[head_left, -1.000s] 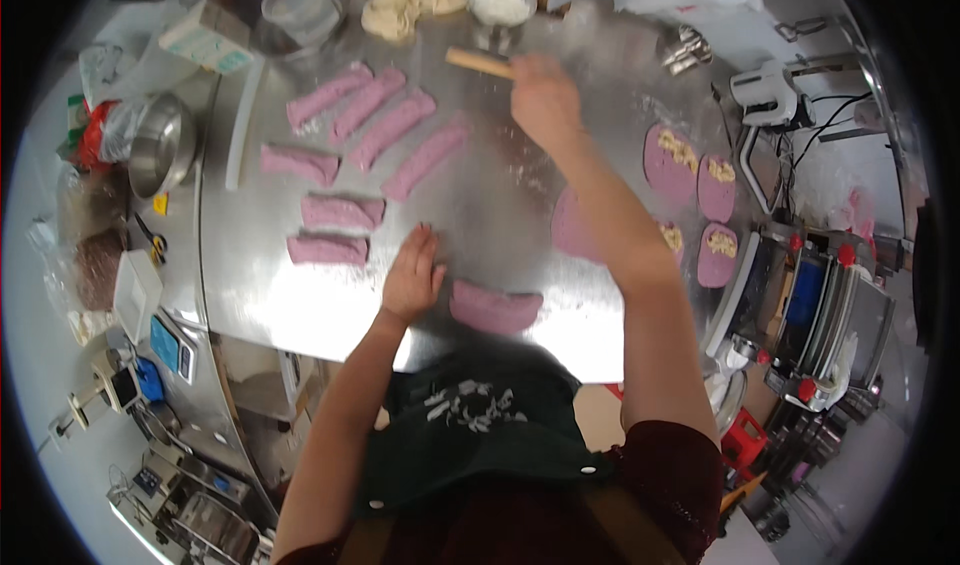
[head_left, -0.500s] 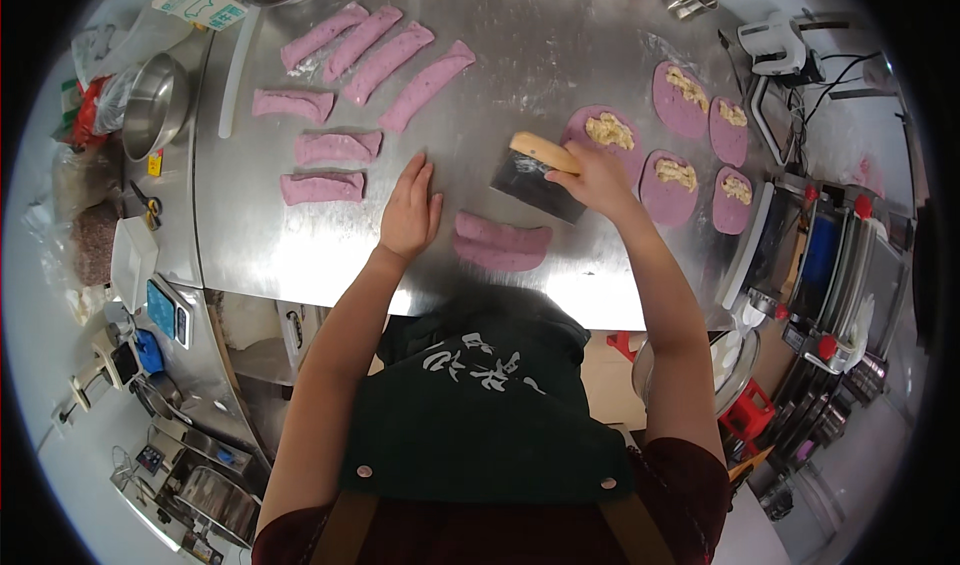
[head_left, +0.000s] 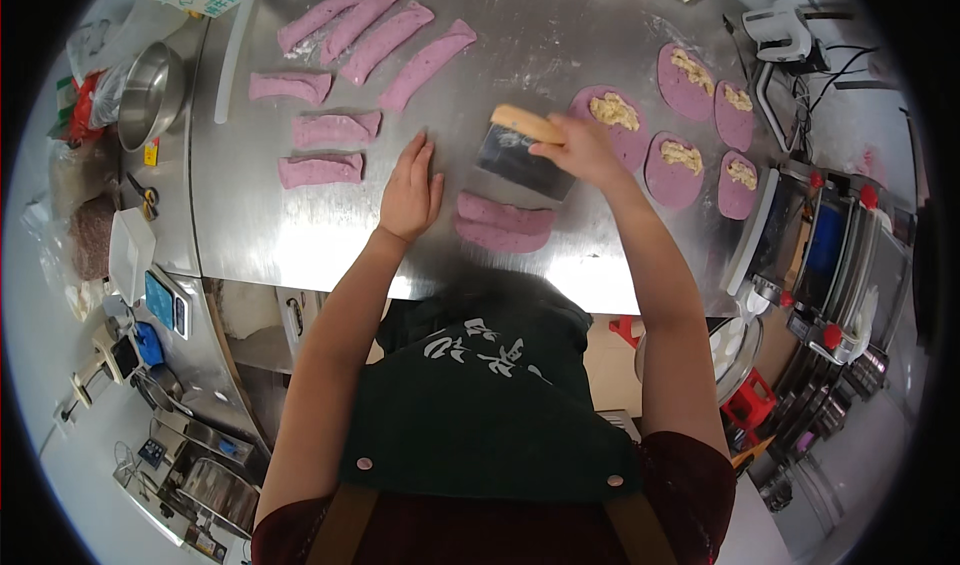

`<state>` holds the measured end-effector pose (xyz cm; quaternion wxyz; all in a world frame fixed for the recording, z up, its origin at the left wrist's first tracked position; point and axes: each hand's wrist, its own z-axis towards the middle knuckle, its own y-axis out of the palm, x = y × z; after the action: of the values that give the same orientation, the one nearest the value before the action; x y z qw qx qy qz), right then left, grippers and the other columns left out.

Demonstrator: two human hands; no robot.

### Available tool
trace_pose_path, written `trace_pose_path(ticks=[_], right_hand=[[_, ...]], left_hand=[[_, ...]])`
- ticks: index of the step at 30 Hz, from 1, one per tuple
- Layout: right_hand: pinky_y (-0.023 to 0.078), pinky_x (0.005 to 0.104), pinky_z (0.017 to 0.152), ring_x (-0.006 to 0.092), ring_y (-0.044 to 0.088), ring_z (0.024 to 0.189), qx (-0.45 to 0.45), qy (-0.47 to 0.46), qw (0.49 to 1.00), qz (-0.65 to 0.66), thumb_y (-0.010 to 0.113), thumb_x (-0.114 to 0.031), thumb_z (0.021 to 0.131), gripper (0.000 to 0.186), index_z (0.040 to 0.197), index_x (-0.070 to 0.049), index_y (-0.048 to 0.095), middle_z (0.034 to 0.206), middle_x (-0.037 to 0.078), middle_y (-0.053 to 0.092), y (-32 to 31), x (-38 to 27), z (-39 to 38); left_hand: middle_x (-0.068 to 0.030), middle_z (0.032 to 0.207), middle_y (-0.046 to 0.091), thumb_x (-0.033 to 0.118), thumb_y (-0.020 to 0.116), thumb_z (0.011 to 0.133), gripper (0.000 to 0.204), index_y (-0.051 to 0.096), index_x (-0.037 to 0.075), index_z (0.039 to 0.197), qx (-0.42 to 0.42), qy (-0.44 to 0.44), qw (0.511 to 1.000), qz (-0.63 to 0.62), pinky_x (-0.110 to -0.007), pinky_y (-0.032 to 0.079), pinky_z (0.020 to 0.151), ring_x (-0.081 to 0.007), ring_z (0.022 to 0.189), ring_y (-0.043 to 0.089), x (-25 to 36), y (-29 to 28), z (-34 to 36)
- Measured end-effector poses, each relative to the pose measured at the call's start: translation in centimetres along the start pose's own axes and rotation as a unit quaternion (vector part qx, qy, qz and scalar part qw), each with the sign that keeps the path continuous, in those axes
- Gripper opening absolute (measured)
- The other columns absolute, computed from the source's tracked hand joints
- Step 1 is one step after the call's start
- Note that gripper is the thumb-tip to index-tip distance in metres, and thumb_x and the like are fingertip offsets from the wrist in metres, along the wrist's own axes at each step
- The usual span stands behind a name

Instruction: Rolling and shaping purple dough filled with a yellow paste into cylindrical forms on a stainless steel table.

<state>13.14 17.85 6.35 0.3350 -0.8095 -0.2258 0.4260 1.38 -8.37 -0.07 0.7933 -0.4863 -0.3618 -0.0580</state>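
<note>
- Right hand point(head_left: 580, 150) has a closed grip on the pale wooden handle of a dark metal bench scraper point(head_left: 520, 155), fingers wrapped over the top of the handle.
- The scraper blade hangs below that grip, tilted, its lower edge just above the long purple dough piece point(head_left: 503, 223) lying on the shiny stainless steel table point(head_left: 300, 245). Can't tell if the blade actually touches the dough or just sits near it.
- That dough piece looks like two strips lying side by side, touching, right under the scraper and between the two hands.
- Left hand point(head_left: 410, 190) is flat on the table, fingers spread and pointing away from the body, holding nothing, so a wide open palm-down grip. It sits just to the left of the dough piece, close but not clearly touching it.
- Further out from the left hand: a bunch of purple dough strips point(head_left: 380, 40), four slanted ones at the far side and three more flat ones point(head_left: 325, 145) nearer, all well apart from the grip.
- To the right of the right-hand grip: flat purple dough ovals with pale yellow crumbly filling point(head_left: 680, 160) on top, five of them, the closest one point(head_left: 610, 115) sitting just behind the knuckles.
- Off the left end of the table there's a round steel bowl point(head_left: 150, 90).
- Off the right end is a machine with red knobs point(head_left: 830, 255).
</note>
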Motion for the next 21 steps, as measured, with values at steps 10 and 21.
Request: trace_pose_path(ticks=[10,21], right_hand=[[0.049,0.0418,0.066,0.0342,0.065,0.076,-0.016,0.017,0.999,0.036,0.076,-0.041,0.073,0.041,0.094,-0.008,0.060,0.079,0.015,0.065,0.7,-0.2,1.4],[0.047,0.0450,0.071,0.0352,0.063,0.084,-0.033,0.012,0.999,0.019,0.075,-0.040,0.074,0.041,0.091,-0.007,0.059,0.083,0.016,0.064,0.0,-0.3,1.7]], left_hand=[[-0.0271,0.134,0.042,0.006,0.056,0.085,0.045,0.042,-0.007,0.127,0.011,-0.008,1.000,-0.014,-0.043,0.041,0.101,-0.0431,0.119,0.047,-0.1,0.0,0.3],[-0.0270,0.135,0.042,0.002,0.053,0.086,0.048,0.038,-0.004,0.130,-0.003,-0.018,1.000,-0.016,-0.043,0.041,0.101,-0.0425,0.121,0.046,0.1,-0.2,0.2]])
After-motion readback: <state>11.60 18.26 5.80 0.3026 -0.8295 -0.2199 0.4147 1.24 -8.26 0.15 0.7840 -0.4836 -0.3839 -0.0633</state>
